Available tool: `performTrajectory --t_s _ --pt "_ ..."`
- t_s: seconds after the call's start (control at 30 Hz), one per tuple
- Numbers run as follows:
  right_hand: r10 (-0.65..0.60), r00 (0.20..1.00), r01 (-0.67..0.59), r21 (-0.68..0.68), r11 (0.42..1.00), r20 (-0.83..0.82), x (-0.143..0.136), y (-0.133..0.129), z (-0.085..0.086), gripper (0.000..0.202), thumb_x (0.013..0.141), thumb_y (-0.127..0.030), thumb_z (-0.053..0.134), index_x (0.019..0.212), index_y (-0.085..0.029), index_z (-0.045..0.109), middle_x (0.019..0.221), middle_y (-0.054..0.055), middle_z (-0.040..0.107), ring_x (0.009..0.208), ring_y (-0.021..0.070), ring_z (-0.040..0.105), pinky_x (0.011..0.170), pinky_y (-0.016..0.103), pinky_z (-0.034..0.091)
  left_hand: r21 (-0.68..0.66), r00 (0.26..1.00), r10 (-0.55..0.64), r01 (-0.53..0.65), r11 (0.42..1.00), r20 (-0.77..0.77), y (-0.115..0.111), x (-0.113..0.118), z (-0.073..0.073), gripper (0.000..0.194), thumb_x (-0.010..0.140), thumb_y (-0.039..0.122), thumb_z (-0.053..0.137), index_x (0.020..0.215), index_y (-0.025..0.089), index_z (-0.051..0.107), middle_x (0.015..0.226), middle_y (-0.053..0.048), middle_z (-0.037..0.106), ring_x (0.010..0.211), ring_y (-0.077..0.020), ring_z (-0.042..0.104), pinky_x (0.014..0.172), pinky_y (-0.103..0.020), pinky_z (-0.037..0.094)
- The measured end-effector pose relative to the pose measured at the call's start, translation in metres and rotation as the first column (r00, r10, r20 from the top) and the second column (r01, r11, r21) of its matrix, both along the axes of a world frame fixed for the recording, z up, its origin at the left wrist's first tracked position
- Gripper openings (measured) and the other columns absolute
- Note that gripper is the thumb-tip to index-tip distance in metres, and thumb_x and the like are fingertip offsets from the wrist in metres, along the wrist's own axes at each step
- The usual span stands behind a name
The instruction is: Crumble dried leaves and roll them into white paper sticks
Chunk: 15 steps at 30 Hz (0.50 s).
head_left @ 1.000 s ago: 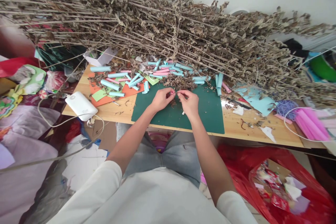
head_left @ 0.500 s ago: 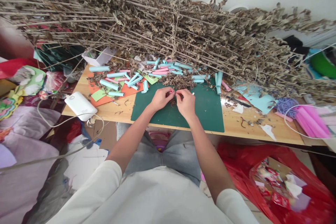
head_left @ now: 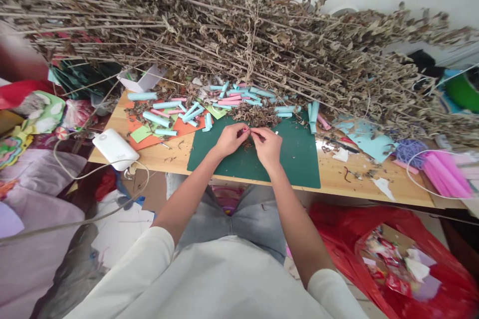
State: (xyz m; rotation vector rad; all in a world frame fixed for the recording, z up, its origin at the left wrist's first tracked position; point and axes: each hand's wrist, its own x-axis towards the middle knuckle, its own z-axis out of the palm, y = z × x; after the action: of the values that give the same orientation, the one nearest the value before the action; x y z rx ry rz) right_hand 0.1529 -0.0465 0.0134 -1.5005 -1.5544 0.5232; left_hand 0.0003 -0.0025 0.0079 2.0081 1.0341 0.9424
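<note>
Fingers (head_left: 257, 132) closer together, pink roll (head_left: 245, 129) apparently held

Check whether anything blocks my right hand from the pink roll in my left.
Nothing visible does: the right hand's fingertips are right beside the pink roll in the left hand. The dried leaf pile lies beyond both hands.

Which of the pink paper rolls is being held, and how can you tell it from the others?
The small pink roll in the left hand, its round end showing above the green mat; the other pink rolls lie untouched.
</note>
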Motion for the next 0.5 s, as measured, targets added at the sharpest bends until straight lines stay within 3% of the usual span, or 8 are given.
performTrajectory --t_s 0.13,0.33,0.5 --pt "0.013 0.999 -0.014 0.02 1.0 0.048 0.004 0.0 0.001 0.025 0.09 -0.031 0.051 0.093 -0.021 0.074 0.095 0.007 0.073 0.086 0.0193 0.068 0.08 0.034 0.056 0.005 1.0 -0.008 0.008 1.0 0.0 -0.001 0.0 0.001 0.024 0.094 0.032 0.048 0.081 0.016 0.059 0.072 0.0 0.058 0.064 -0.0118 0.048 0.064 -0.024 0.036" --pt "-0.023 0.996 0.026 0.036 0.999 -0.087 0.003 0.0 0.02 0.025 0.09 -0.032 0.051 0.094 -0.019 0.071 0.096 0.008 0.071 0.081 0.0176 0.067 0.072 0.03 0.057 0.013 1.0 -0.019 0.019 1.0 -0.024 0.0 0.001 0.001 0.022 0.094 0.034 0.05 0.086 0.017 0.062 0.074 0.0 0.059 0.065 -0.0123 0.049 0.064 -0.023 0.036" --pt "0.066 0.998 -0.067 0.047 0.997 0.02 -0.005 0.002 0.036 0.019 0.088 -0.026 0.053 0.092 -0.021 0.071 0.093 0.006 0.071 0.083 0.0176 0.066 0.075 0.03 0.056 0.035 0.998 -0.015 0.017 0.999 -0.054 0.001 0.0 -0.001 0.023 0.093 0.033 0.05 0.079 0.016 0.058 0.069 0.0 0.055 0.063 -0.0128 0.046 0.062 -0.024 0.034"
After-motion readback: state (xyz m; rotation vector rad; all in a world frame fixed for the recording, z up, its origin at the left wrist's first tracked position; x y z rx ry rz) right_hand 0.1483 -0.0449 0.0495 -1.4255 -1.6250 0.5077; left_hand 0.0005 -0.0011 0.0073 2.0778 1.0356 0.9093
